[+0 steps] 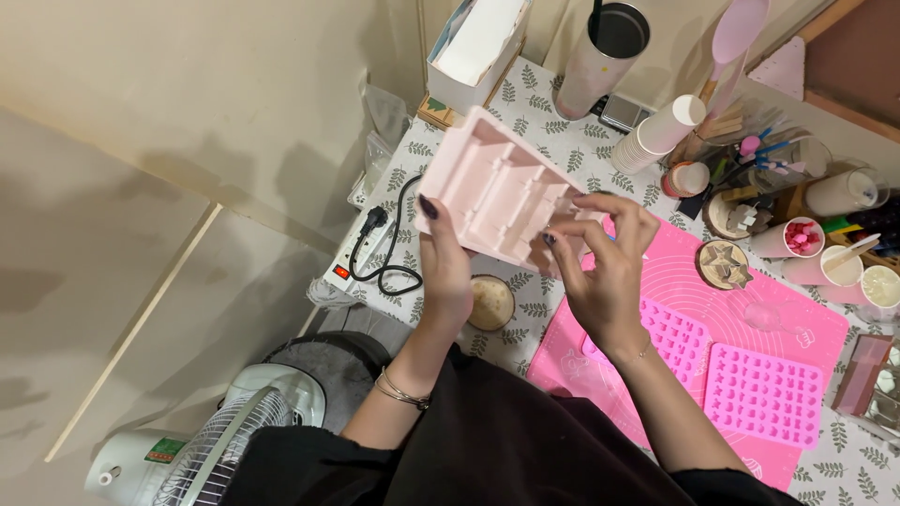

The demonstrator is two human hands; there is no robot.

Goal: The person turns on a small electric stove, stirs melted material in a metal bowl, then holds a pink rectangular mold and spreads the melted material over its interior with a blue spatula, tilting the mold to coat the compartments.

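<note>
Black sleeves fill the bottom of my view, and from them my two hands rise over the worktop [553, 150], which wears a white cloth printed with green leaf sprigs. My left hand [443, 262], bangles at the wrist, grips the near left edge of a pale pink mould [492, 183], thumb with a dark nail pressed on its upper face. My right hand [605, 262] closes on the mould's right end, fingers curled and pinching the rim, so both hands are shut around the same piece and hold it up in the air, tilted, above the left part of the worktop. I see the mould as a blocky rectangular shell of soft matte pink, turned so its ribbed back faces me: raised ridges run along its length and split it into long channels, with thick rounded corners. Below it on the cloth sits a small round tan lid or dish [490, 302]. Just beside my right hand lies a bright pink mat [806, 319] carrying two flat pink trays of tiny cavities [761, 392]. Farther back stand a tall tumbler [605, 56], a stack of paper cups [661, 131], a white box [478, 42] and a crowd of small cups and tools I cannot tell apart. At the worktop's left edge lies a power strip with a black cable [380, 253], and a white fan [211, 440] stands on the floor.
</note>
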